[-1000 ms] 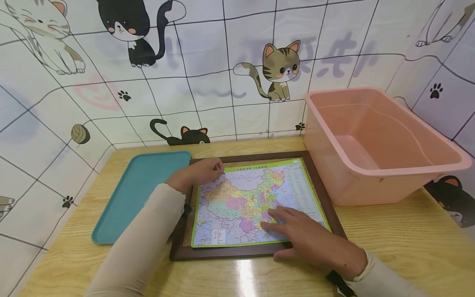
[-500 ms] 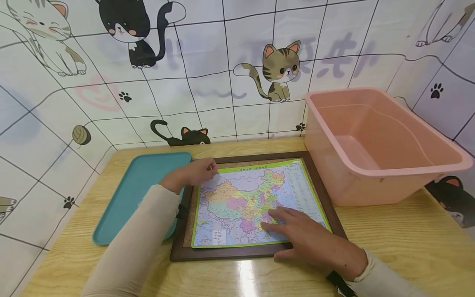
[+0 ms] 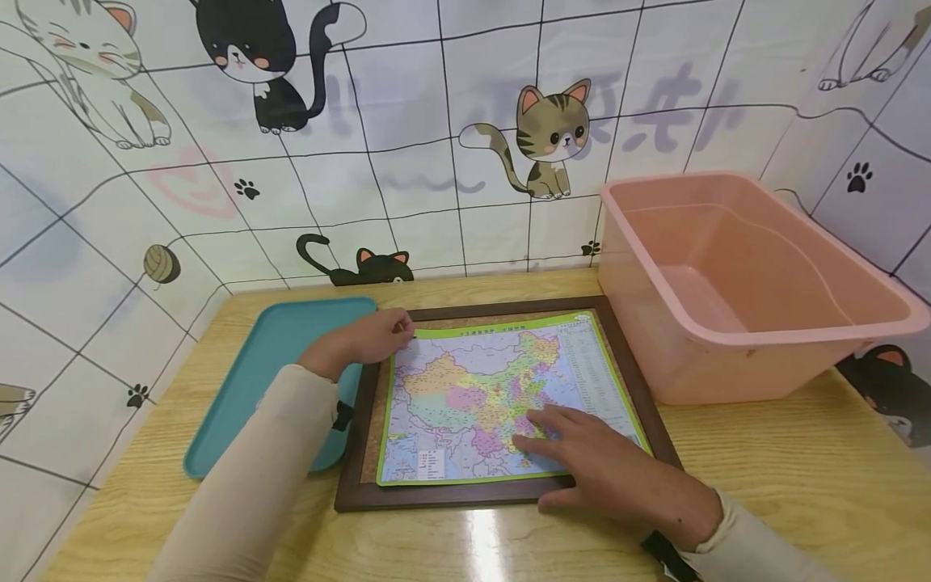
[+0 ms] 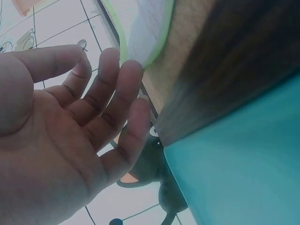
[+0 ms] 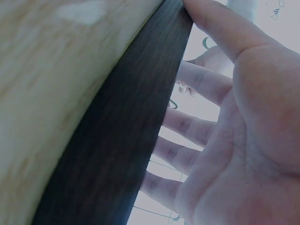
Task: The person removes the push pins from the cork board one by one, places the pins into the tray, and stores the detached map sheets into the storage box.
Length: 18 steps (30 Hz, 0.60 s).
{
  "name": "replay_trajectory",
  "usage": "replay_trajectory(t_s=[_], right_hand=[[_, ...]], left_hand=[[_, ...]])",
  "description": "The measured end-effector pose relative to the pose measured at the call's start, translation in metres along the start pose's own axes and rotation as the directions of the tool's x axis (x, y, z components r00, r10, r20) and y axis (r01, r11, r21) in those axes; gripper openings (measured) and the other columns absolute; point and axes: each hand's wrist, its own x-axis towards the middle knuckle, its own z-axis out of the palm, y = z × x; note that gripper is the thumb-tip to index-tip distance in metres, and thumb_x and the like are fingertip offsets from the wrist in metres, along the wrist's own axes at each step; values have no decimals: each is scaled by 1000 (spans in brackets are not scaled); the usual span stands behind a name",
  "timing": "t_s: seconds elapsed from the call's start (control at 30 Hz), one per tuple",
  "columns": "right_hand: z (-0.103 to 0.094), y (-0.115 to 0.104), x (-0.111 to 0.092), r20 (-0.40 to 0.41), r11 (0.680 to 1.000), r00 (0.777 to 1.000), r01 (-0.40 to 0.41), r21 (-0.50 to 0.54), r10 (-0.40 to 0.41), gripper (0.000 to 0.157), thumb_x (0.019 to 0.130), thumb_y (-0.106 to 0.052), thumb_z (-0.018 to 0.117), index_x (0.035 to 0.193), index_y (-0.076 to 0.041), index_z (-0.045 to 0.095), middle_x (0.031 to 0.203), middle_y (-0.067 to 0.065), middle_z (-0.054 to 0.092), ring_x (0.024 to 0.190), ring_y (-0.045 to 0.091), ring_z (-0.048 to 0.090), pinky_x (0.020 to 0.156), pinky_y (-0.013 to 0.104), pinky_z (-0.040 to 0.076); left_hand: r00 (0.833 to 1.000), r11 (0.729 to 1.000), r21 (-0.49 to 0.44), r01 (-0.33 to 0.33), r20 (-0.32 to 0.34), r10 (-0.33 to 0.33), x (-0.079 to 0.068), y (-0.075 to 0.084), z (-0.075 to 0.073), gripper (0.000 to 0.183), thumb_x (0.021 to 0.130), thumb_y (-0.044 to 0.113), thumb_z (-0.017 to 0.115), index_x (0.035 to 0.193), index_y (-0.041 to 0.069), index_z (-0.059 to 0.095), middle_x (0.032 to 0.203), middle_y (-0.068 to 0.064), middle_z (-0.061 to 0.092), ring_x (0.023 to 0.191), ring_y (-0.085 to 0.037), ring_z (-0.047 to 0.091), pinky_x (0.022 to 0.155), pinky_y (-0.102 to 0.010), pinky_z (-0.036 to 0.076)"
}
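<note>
A map (image 3: pixel 465 404) with a lime-green border lies on a cork board with a dark wooden frame (image 3: pixel 465 495). My left hand (image 3: pixel 371 335) is over the map's far left corner. Its thumb and index finger pinch a small pin (image 4: pixel 82 44) with a pale, clear-looking head; the other fingers are loosely bent. On the near right part of the map, my right hand (image 3: pixel 596 457) rests with fingers spread. Its thumb touches the frame's near edge, and the palm hides part of the map's lower right.
A teal tray (image 3: pixel 254 396) sits left of the board, partly under my left arm. At the back right stands a large pink tub (image 3: pixel 727 347). Behind the wooden table (image 3: pixel 407 550) rises a white wall covering (image 3: pixel 407 186) printed with cats.
My left hand has moved left along the map's top edge to its far left corner, still pinching the pin. The right hand has stayed in place.
</note>
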Motion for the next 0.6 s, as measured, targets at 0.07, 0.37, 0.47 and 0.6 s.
replay_trajectory(t_s=[0.07, 0.37, 0.47, 0.6], right_hand=[[0, 0, 0, -2, 1000, 1000, 0, 0, 0, 72, 81, -51, 78, 144, -24, 55, 152, 12, 47, 143, 40, 39, 109, 56, 40], [0, -1, 1, 12, 1000, 1000, -23, 16, 23, 72, 81, -50, 79, 144, -24, 55, 152, 11, 47, 144, 40, 38, 109, 57, 39], [0, -1, 1, 12, 1000, 1000, -23, 11, 23, 72, 81, -50, 79, 144, -25, 55, 152, 11, 47, 144, 40, 39, 109, 57, 39], [0, -1, 1, 12, 1000, 1000, -22, 9, 22, 72, 81, -51, 78, 144, -25, 55, 152, 11, 47, 144, 40, 39, 109, 57, 40]], left_hand=[[1000, 1000, -7, 1, -1, -1, -1, -2, -1, 19, 107, 24, 44, 111, 7, 53, 94, -7, 57, 78, -19, 52, 66, -31, 42], [1000, 999, -39, -5, -3, 5, -6, -14, -4, 17, 107, 21, 43, 110, 6, 51, 96, -9, 56, 75, -19, 49, 65, -31, 41], [1000, 999, -53, 0, -4, 0, -9, -18, -6, 17, 107, 20, 44, 110, 5, 51, 98, -10, 55, 80, -20, 51, 68, -31, 43], [1000, 997, -72, 15, -1, -15, -12, -25, -7, 16, 107, 19, 43, 109, 4, 50, 104, -11, 56, 88, -22, 54, 72, -31, 44]])
